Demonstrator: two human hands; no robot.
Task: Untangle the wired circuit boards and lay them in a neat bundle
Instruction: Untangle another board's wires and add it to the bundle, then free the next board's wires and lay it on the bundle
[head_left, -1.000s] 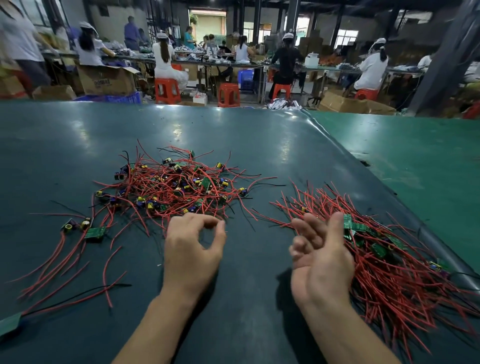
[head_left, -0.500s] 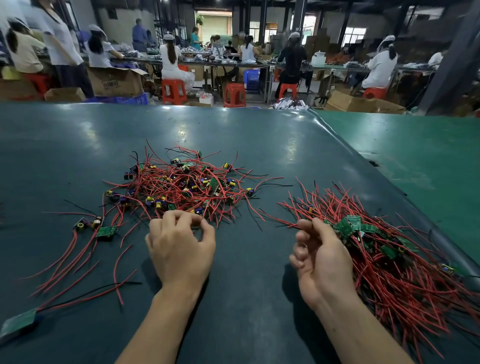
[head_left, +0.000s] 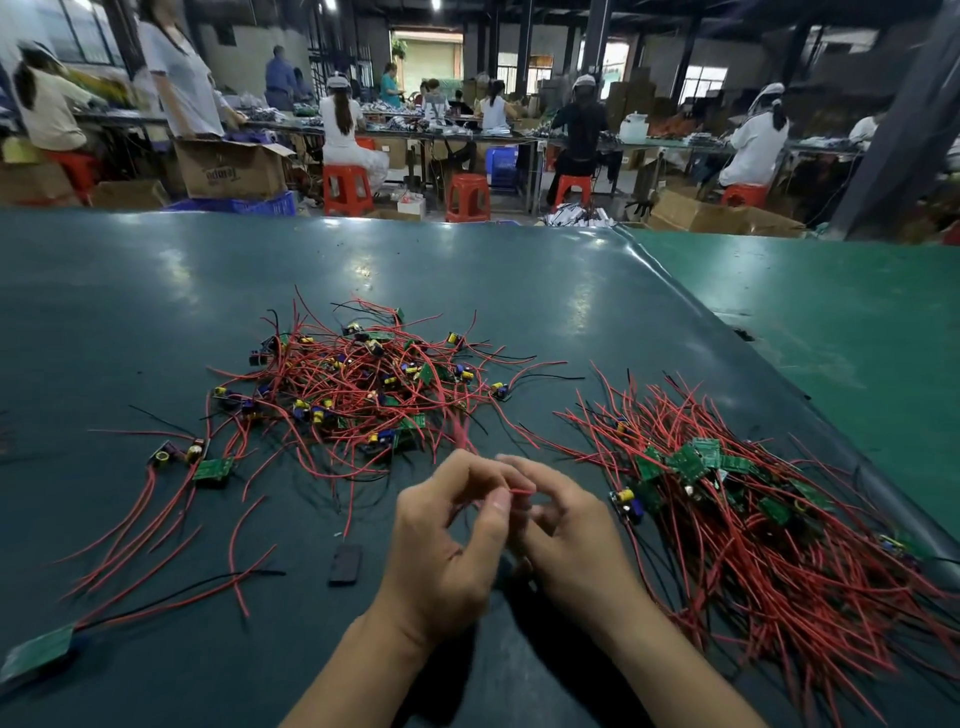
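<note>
A tangled heap of small circuit boards with red wires (head_left: 363, 384) lies in the middle of the dark green table (head_left: 156, 312). To the right lies a flatter bundle of boards and red wires (head_left: 727, 499). My left hand (head_left: 447, 540) and my right hand (head_left: 566, 535) meet in front of the heap. Both pinch red wires (head_left: 460, 431) that run up into the tangle; a short red wire end shows between the fingertips. The fingers are blurred.
Loose boards with long red wires (head_left: 208, 470) trail off to the left, one board (head_left: 39, 652) near the front left edge. A small black piece (head_left: 345, 564) lies left of my left hand. A lighter green table (head_left: 831, 322) adjoins on the right. Seated workers fill the background.
Both hands moved together toward the middle. The left hand shifted right, the right hand shifted left off the right bundle, and both now pinch wires pulled from the heap.
</note>
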